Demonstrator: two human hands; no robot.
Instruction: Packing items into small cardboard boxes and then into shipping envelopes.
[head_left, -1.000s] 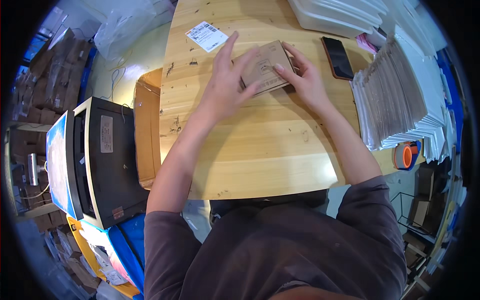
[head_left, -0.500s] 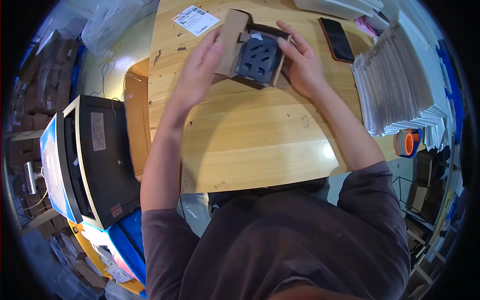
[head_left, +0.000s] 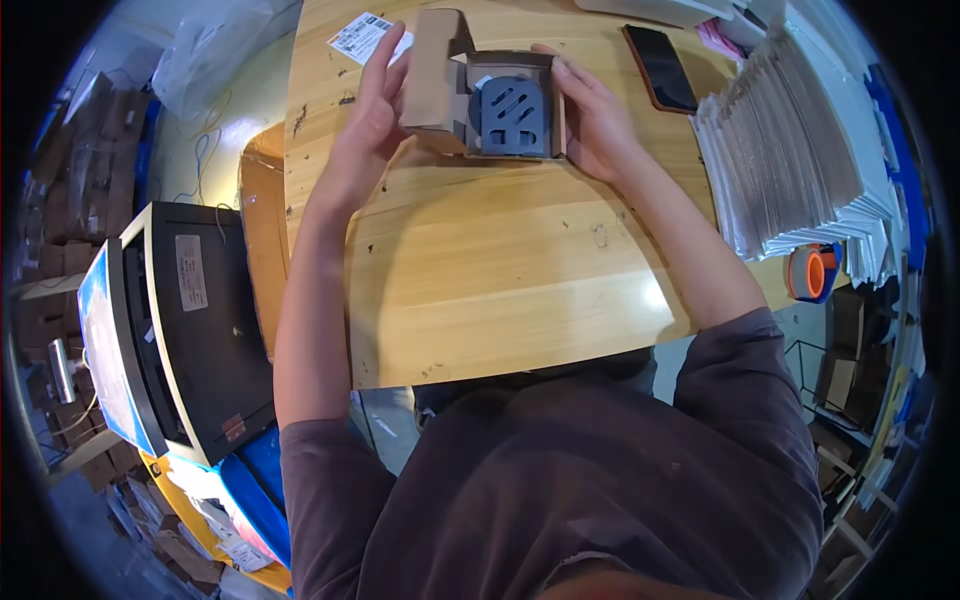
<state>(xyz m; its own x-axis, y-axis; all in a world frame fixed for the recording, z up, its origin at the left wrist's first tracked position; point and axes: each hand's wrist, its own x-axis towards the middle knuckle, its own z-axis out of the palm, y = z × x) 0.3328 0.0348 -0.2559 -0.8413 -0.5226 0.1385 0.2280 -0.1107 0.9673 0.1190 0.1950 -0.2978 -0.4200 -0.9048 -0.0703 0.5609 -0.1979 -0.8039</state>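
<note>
A small brown cardboard box [head_left: 461, 140] stands on the wooden table with its lid swung up on the left side. Inside sits a dark grey, rounded insert [head_left: 512, 118] with slanted slots and square cut-outs; what lies under it is hidden. My right hand [head_left: 600, 125] grips the box's right wall, thumb at the upper rim and the other fingers mostly hidden behind. Beside the raised lid [head_left: 432, 85] is my left hand [head_left: 370, 125], its fingers stretched out along the lid's left side and not wrapped round it.
A white printed label [head_left: 362, 40] lies beyond my left hand. To the right are a phone [head_left: 660, 68], a tall stack of white mailers [head_left: 790, 150] and an orange-cored tape roll [head_left: 815, 272]. Left of the table stand an opened carton [head_left: 263, 220] and a dark monitor-like device [head_left: 195, 320].
The box has turned to sit squarer to me and shifted slightly. My left hand has loosened from the lid, its fingers straightening away. My right hand stays on the right wall.
</note>
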